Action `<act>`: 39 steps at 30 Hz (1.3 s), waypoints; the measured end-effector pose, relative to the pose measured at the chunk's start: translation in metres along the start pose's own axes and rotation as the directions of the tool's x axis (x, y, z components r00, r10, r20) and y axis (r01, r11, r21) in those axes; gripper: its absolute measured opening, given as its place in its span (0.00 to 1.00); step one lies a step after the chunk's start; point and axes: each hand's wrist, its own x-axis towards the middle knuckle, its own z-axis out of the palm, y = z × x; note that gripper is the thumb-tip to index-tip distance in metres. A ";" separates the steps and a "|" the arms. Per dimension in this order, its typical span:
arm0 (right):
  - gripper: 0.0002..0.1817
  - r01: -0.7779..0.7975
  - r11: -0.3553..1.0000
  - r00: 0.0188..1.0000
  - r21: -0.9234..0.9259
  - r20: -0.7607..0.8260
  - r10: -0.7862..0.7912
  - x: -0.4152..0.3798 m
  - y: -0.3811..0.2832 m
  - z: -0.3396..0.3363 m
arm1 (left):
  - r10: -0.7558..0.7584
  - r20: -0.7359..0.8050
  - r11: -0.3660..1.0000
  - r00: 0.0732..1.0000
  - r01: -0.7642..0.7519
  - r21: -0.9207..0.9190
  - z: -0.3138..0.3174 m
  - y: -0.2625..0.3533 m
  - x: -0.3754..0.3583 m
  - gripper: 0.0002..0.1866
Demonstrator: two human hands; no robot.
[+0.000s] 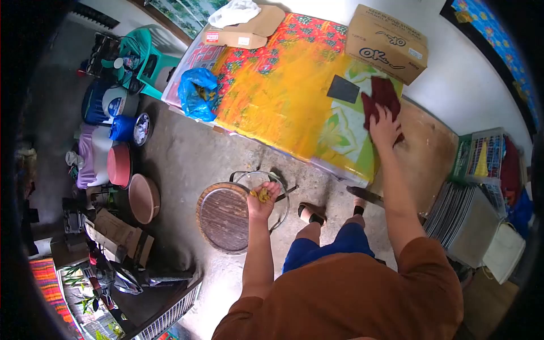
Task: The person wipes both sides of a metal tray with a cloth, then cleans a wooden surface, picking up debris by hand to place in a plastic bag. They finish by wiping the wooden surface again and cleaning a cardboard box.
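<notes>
Palm up above a round wooden stool [222, 218], my left hand [263, 199] has its fingers curled round some small yellowish-brown pieces [262, 195]. My right hand [385, 128] reaches to the right end of the table and presses on a dark red cloth [383, 93], its fingers spread over the lower part. Just left of the cloth lies a dark grey square [343, 89]. The table's cover [277, 90] is orange, red and green, with a yellow smear across its middle. A blue plastic bag [197, 93], opened at the top, rests at the table's left end with yellowish-brown contents inside.
A cardboard box [386, 44] stands at the table's back right, and an opened carton [246, 31] at the back left. Basins [144, 198] and a green chair [148, 65] are on the left. Stacked flat sheets [462, 221] and baskets [481, 158] stand at the right.
</notes>
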 end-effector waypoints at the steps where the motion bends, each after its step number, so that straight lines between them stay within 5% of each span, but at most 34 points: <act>1: 0.27 0.008 1.000 1.000 -0.018 -0.001 -0.008 -0.029 -0.009 -0.004 | 0.010 0.003 1.000 1.000 -0.010 -0.002 -0.004 0.008 0.001 0.14; 6: 0.27 0.103 0.995 0.995 0.006 0.007 -0.103 -0.138 -0.076 -0.009 | 0.020 -0.034 0.999 0.999 -0.019 0.027 -0.006 0.038 -0.007 0.14; 13: 0.28 0.331 0.936 0.938 0.118 0.069 -0.340 -0.145 -0.174 0.012 | 0.023 -0.021 1.000 1.000 -0.023 -0.008 -0.011 0.041 -0.007 0.16; 18: 0.24 0.584 0.682 0.745 0.440 0.042 -0.665 -0.124 -0.212 0.017 | 0.101 -0.158 0.991 0.982 -0.113 -0.069 -0.012 0.049 -0.019 0.16; 22: 0.25 0.581 0.539 0.755 0.609 -0.157 -0.637 -0.094 -0.215 -0.010 | 0.214 -0.147 0.961 0.966 -0.236 -0.147 0.002 0.072 -0.027 0.15; 25: 0.26 0.530 0.717 0.813 0.452 -0.030 -0.582 -0.071 -0.203 -0.041 | 0.291 -0.145 0.934 0.946 -0.314 -0.170 0.024 0.087 -0.021 0.15; 27: 0.33 0.472 0.846 0.778 0.247 0.335 -0.532 -0.052 -0.194 -0.045 | 0.324 -0.069 0.926 0.944 -0.331 -0.182 0.042 0.104 -0.005 0.15; 29: 0.36 0.455 0.859 0.735 0.236 0.445 -0.512 -0.040 -0.188 -0.046 | 0.351 0.015 0.920 0.936 -0.342 -0.192 0.064 0.120 0.012 0.15; 33: 0.37 0.516 0.729 0.741 0.449 0.192 -0.643 -0.022 -0.208 -0.033 | 0.367 0.017 0.912 0.930 -0.357 -0.200 0.125 0.148 0.049 0.15; 39: 0.22 0.651 0.330 0.549 0.684 -0.125 -0.826 0.018 -0.327 -0.009 | 0.367 0.118 0.924 0.923 -0.347 -0.163 0.181 0.203 0.116 0.15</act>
